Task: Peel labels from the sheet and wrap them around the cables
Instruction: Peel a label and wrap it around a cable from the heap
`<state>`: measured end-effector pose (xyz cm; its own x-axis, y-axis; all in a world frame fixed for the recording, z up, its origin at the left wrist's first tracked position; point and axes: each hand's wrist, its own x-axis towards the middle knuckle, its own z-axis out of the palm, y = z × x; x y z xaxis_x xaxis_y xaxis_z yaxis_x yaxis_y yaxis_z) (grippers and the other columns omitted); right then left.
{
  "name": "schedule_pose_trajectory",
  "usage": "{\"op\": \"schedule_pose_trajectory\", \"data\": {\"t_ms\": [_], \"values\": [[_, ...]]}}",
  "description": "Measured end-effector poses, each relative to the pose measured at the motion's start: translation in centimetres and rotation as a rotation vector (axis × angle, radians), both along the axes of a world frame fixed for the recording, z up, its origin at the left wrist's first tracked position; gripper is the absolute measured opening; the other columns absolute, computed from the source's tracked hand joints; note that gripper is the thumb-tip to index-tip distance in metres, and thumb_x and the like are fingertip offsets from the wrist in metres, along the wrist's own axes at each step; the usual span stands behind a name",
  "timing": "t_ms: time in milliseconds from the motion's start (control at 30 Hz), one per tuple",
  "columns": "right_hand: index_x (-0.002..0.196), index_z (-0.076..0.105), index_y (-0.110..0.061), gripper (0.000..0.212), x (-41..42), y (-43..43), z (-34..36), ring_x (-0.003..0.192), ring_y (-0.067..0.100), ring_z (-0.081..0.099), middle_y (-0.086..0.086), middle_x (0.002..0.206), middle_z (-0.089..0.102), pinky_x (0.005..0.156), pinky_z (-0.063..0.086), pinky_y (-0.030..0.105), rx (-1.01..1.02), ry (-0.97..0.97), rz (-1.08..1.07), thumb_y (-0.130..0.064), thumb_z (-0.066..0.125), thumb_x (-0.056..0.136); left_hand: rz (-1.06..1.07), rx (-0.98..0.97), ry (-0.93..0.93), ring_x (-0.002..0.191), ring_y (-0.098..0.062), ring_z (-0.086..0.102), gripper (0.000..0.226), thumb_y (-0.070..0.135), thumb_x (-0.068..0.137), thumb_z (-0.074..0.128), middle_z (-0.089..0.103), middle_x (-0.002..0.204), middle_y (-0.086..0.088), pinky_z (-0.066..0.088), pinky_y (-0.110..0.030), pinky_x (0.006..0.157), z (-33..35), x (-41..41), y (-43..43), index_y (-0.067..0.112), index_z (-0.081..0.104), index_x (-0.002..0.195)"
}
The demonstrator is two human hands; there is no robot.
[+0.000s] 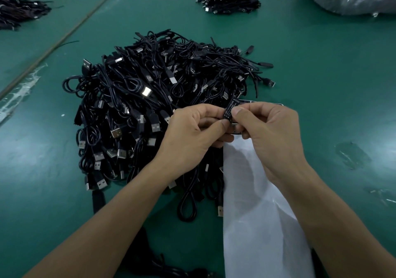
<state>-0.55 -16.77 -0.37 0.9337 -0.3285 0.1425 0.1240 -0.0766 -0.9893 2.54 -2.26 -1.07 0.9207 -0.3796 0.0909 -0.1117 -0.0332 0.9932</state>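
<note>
Left hand (192, 132) and right hand (270, 132) pinch black label (229, 111), fingers closed on it. Wrap under way; large cable pile (154, 97) on table (321, 74) apparently unlabelled.

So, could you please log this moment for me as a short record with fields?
surface: green table
cables: cable pile, black USB leads, beyond the hands
sheet: white label sheet, right of the pile, below the right hand
item held: black label printed LED CONTROLLER
grip: left hand and right hand both pinch it
cable inside label: cannot tell
</note>
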Motion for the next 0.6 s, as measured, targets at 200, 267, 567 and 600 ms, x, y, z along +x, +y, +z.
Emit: {"op": "schedule_pose_trajectory", "data": {"t_ms": [200,267,567,600], "values": [[0.073,0.072,-0.016,0.019,-0.03,0.06,0.05,0.052,-0.002,0.061,-0.010,0.055,0.066,0.053,0.046,0.009,-0.002,-0.002,-0.003,-0.007,0.070,0.090,0.002,0.004,0.000,0.074,-0.016,0.076,0.012,0.004,0.095,0.064,0.078,0.083,-0.005,0.058,-0.021,0.064,-0.05,-0.03,0.00,0.011,0.071,0.102],[0.074,0.072,-0.015,0.018,-0.02,0.04,0.05,0.052,-0.002,0.061,-0.010,0.055,0.066,0.053,0.046,0.010,0.003,-0.003,-0.002,-0.007,0.070,0.089,0.001,0.006,-0.003,0.074,-0.016,0.076,0.012,0.004,0.095,0.064,0.078,0.083,-0.005,0.058,-0.021,0.064,-0.05,-0.02,0.02,0.011,0.071,0.103],[0.074,0.072,-0.016,0.018,0.01,-0.10,0.08,0.053,-0.001,0.061,-0.010,0.056,0.067,0.054,0.046,0.010,-0.007,0.005,0.011,-0.007,0.070,0.089,-0.002,0.001,-0.003,0.074,-0.016,0.075,0.013,0.003,0.095,0.064,0.078,0.083,-0.006,0.060,-0.022,0.065,-0.05,-0.01,-0.02,0.012,0.071,0.102],[0.074,0.072,-0.015,0.017,0.04,-0.12,0.07,0.053,-0.001,0.061,-0.009,0.056,0.067,0.054,0.046,0.010,-0.006,0.008,0.011,-0.007,0.070,0.089,-0.003,0.002,-0.003,0.074,-0.016,0.075,0.013,0.003,0.095,0.064,0.078,0.083,-0.006,0.059,-0.022,0.065,-0.05,-0.01,-0.03,0.012,0.071,0.102]]}}
